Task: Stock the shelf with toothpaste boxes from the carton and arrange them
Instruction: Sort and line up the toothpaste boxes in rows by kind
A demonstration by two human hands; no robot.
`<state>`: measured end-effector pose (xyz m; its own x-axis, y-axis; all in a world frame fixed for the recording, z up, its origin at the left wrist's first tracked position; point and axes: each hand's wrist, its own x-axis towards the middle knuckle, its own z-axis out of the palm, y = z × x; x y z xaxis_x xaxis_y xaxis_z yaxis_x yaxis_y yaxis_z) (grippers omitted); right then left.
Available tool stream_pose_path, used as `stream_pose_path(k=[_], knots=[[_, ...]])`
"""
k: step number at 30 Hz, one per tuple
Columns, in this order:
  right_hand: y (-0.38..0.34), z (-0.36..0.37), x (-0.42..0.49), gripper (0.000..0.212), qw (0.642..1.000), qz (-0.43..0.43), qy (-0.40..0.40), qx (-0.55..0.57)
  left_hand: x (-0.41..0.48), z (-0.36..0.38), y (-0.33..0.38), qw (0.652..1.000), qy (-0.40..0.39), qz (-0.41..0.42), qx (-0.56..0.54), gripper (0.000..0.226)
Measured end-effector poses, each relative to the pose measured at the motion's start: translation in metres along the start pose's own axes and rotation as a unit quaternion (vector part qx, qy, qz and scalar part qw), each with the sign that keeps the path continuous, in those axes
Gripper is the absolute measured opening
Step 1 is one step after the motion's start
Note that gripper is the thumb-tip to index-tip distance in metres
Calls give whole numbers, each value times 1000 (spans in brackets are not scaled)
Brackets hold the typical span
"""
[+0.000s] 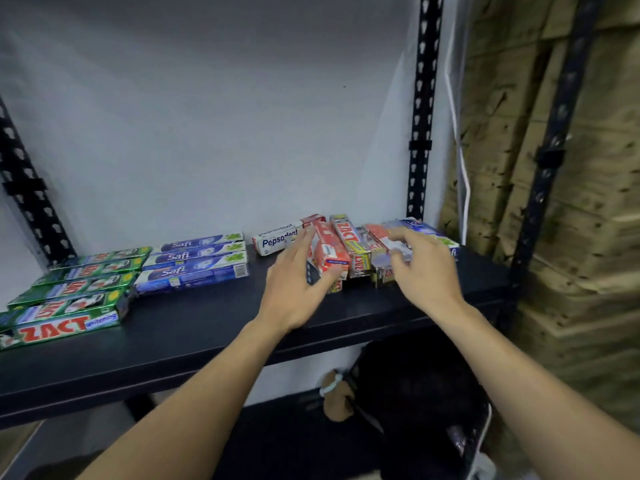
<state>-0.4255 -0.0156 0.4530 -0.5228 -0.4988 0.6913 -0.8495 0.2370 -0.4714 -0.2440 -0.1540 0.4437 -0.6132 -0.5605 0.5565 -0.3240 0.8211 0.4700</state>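
Note:
A black shelf [194, 327] holds toothpaste boxes. Several green Zact boxes [69, 299] lie in a row at the left, with three blue Safi boxes [197, 261] beside them. White Pepsodent boxes [277, 237] lie further right. At the right sits a jumbled pile of mixed boxes [360, 251]. My left hand [294, 289] rests with spread fingers against a red box [329, 251] at the pile's left end. My right hand [426, 268] hovers over the pile's right side, fingers bent and touching the boxes, blurred. No carton is in view.
Black perforated uprights [420, 133] frame the shelf against a white wall. A white cable [464, 174] hangs at the right beside stacked brown cardboard [571, 202]. Below the shelf lie a dark bag [415, 393] and a brown toy [337, 400].

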Motion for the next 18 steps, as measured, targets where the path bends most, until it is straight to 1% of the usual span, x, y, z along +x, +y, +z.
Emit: stream_pose_path(k=[3,5,7,9,11,12,15,18], knots=[[39,-8,5,33,997,57,10,-50,6,13,-4,999,-41,7,-5,83],[62,-11,10,37,993,83,11,-78,8,16,-6,999,-47,17,-11,82],[81,-11,15,43,988,98,-20,-117,7,16,-6,999,-42,26,-15,79],[96,-9,17,49,982,109,-72,-137,5,16,-3,998,-39,35,-17,75],[104,-9,18,48,977,126,-111,-131,5,17,-2,998,-41,39,-22,73],[105,-9,18,46,977,131,-116,-123,5,17,-3,998,-42,38,-24,73],[102,-14,19,36,978,155,-102,-95,4,17,-3,998,-40,36,-20,74],[97,-22,20,37,970,211,-94,-79,4,17,-3,998,-41,36,-19,73]])
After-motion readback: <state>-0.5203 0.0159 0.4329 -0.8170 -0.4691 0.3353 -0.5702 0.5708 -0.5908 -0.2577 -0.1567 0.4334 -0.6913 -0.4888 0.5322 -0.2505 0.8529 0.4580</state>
